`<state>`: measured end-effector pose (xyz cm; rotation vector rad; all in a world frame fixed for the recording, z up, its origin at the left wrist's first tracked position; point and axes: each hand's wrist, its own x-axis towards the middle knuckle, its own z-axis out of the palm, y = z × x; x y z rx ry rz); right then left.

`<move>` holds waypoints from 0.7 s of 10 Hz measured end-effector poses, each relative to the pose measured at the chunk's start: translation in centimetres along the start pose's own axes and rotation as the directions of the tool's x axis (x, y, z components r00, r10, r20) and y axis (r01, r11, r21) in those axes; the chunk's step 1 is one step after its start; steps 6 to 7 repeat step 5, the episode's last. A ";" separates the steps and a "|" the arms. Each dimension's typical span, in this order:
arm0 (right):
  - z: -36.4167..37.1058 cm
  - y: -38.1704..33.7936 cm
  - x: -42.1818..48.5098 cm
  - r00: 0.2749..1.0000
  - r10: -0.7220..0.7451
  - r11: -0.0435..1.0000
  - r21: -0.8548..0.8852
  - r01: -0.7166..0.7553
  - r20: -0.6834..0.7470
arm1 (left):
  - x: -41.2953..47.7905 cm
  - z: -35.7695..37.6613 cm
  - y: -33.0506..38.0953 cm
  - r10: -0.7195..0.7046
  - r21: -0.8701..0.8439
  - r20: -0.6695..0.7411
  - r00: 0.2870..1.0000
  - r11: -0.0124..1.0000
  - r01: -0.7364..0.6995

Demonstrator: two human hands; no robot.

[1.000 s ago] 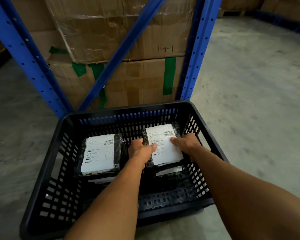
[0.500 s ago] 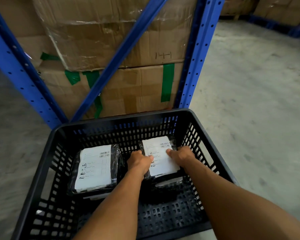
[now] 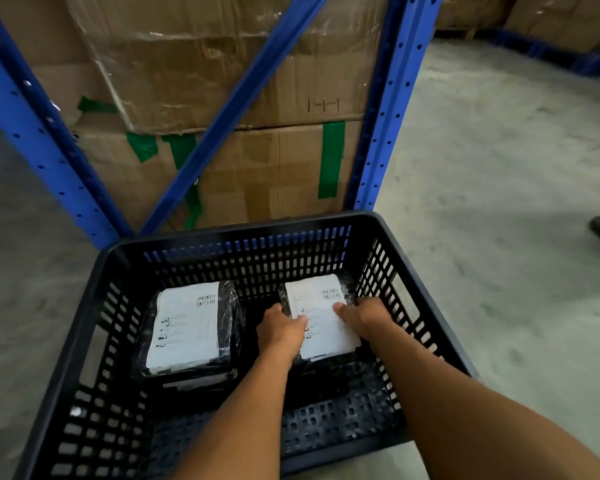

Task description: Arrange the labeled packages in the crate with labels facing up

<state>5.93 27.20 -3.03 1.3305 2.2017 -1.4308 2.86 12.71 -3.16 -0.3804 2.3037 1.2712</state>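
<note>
**A:** Warehouse floor, bare grey concrete, runs off to the right; blue racking upright (image 3: 392,109) and a diagonal brace stand right behind the crate, with shrink-wrapped cardboard cartons (image 3: 222,81) patched in green tape stacked inside the frame; more cartons sit far back at top right, and something dark at the right edge could be a shoe, can't really tell.

**B:** ok and the actual job?

**A:** Black slotted crate (image 3: 94,306) sits on the floor just in front of the rack; two black-wrapped packages lie flat inside near the far wall, white labels up. Left package (image 3: 187,327) is on its own, nobody touching it; looks like another one sits under it, only an edge shows. Right package (image 3: 321,320) is near the crate's right wall with both hands on it; left hand (image 3: 281,330) curls round its left edge, thumb on the label; right hand (image 3: 364,315) grips the right edge the same way; neither hand is fully closed, just wrapped over the sides.

**B:** so which step?

**A:** My guess is seating the right one; next it wants squaring up beside its neighbour and pressing flat, label up, then letting go; front half of the crate has room for more.
</note>
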 end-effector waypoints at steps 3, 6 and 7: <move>1.1 -0.1 -2.6 0.998 -0.024 0.976 -0.215 0.012 -0.055 | -1.3 -0.7 0.9 0.095 0.396 0.025 0.995 0.913 -0.097; -0.4 -4.6 -5.2 0.938 -0.272 0.904 -0.391 0.173 -0.213 | -2.4 -8.1 4.4 0.294 0.562 -0.017 0.956 0.793 -0.235; -0.4 -4.6 -5.2 0.938 -0.272 0.904 -0.391 0.173 -0.213 | -2.4 -8.1 4.4 0.294 0.562 -0.017 0.956 0.793 -0.235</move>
